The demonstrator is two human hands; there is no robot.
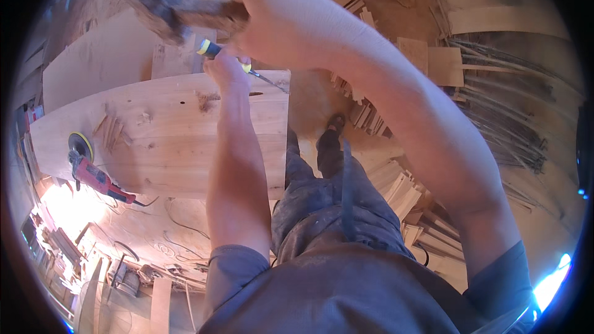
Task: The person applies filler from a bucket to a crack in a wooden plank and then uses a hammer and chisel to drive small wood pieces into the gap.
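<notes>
My left hand (pixel 226 73) is closed around a chisel (pixel 211 48) with a black and yellow handle. Its thin metal shaft slants down to the right, its end close to the right edge of a pale wooden panel (pixel 185 127). Above it, my right hand (pixel 266 21) grips the handle of a hammer (pixel 162 6). The hammer's head is smeared by motion and hangs up and left of the chisel's handle end, apart from it. A dark slot and a rough brown knot show in the panel beside my left wrist.
A red angle grinder (pixel 93 175) with a yellow-rimmed disc rests at the panel's left, near small wood slivers (pixel 110 131). Another large board (pixel 99 55) lies beyond. Stacked offcuts (pixel 371 117) and long thin strips (pixel 504 102) lie on the floor to the right.
</notes>
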